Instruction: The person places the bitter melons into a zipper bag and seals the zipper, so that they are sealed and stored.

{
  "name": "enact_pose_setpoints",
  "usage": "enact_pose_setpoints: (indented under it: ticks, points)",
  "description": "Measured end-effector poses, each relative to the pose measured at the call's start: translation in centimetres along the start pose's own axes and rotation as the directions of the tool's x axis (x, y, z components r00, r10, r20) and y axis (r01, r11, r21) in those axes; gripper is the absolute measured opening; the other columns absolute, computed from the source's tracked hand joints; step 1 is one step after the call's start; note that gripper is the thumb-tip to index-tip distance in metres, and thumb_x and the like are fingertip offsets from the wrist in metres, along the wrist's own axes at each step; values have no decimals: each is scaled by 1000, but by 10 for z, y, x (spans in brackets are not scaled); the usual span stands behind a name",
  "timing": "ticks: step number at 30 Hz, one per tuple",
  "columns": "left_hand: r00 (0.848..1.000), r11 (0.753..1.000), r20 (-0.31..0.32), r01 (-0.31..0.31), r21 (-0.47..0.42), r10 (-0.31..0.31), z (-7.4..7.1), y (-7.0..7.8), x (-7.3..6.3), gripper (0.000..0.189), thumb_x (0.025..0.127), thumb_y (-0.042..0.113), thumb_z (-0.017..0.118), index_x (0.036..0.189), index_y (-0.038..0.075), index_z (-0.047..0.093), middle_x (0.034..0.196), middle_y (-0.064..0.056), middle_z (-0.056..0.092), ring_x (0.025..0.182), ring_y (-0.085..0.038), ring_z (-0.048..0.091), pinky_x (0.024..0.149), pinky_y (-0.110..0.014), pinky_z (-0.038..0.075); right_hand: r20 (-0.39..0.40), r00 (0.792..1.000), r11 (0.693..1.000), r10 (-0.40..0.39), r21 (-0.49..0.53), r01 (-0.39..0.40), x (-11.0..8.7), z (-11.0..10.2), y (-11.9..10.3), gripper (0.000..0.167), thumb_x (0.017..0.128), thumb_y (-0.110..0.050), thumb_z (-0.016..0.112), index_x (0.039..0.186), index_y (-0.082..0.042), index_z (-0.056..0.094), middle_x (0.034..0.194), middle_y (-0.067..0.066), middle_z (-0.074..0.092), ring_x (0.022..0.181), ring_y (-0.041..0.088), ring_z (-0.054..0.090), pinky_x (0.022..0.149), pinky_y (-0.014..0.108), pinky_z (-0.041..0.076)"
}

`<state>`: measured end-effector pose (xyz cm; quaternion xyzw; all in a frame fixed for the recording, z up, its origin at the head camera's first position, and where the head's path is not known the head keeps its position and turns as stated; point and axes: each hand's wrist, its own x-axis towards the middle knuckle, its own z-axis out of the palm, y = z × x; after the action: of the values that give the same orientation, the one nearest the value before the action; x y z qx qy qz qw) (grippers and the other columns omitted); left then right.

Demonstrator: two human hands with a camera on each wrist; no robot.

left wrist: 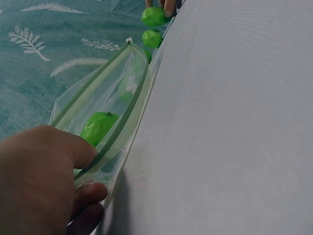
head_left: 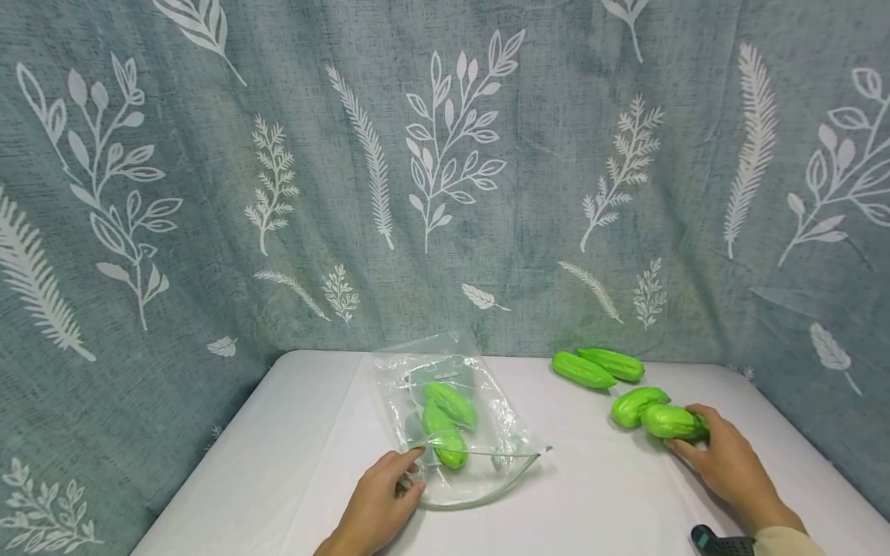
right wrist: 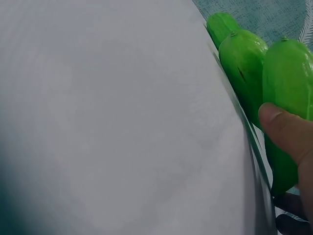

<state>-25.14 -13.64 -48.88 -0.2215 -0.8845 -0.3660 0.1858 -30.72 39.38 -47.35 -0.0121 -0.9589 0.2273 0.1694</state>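
In the head view, the left hand (head_left: 382, 498) pinches the near left edge of a clear plastic bag (head_left: 480, 483), which lies on a white table (head_left: 327, 432) with its mouth toward the person. Two green vegetables (head_left: 445, 432) rest inside the bag, touching each other. To the right, the right hand (head_left: 726, 459) grasps another vegetable (head_left: 670, 422) by its right end. A fourth vegetable (head_left: 634, 405) lies just beside that one, and two more (head_left: 582, 369) lie together farther back. A patterned curtain (head_left: 445, 193) hangs behind.

In the left wrist view, the thumb lies over the bag's green edge strip and the fingers are below it; the mouth gapes, and a vegetable shows within.

In the right wrist view, the thumb presses the side of the grasped vegetable, next to its neighbour. Whether it is lifted off the table, I cannot tell.
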Motion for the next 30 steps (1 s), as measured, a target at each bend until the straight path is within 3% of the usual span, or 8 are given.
enact_pose_setpoints:
  ticks: [13,24,30]
  points:
    - [1000,1000,7,-5,4,5,-1,0,1,46,87,9,75,131,8,64,99,3,66,79,-2,55,68,-21,52,8,999,999,36,21,-36,-4,-4,-13,90,88,-57,71,141,7,36,133,44,43,117,63,42,90,73,37]
    - [999,999,37,34,-2,-34,-2,2,1,47,87,10,76,133,10,64,100,4,65,80,-1,55,70,-21,52,-31,996,992,82,101,-79,-9,-5,-30,86,92,-55,67,143,8,37,130,44,45,106,55,56,82,65,46]
    - [999,1000,37,28,-8,-28,-3,2,1,47,87,9,75,132,8,63,100,3,65,80,-1,56,70,-21,52,-47,995,985,89,153,-81,-12,-2,-38,85,92,-54,67,142,8,38,128,42,47,107,54,55,82,64,46]
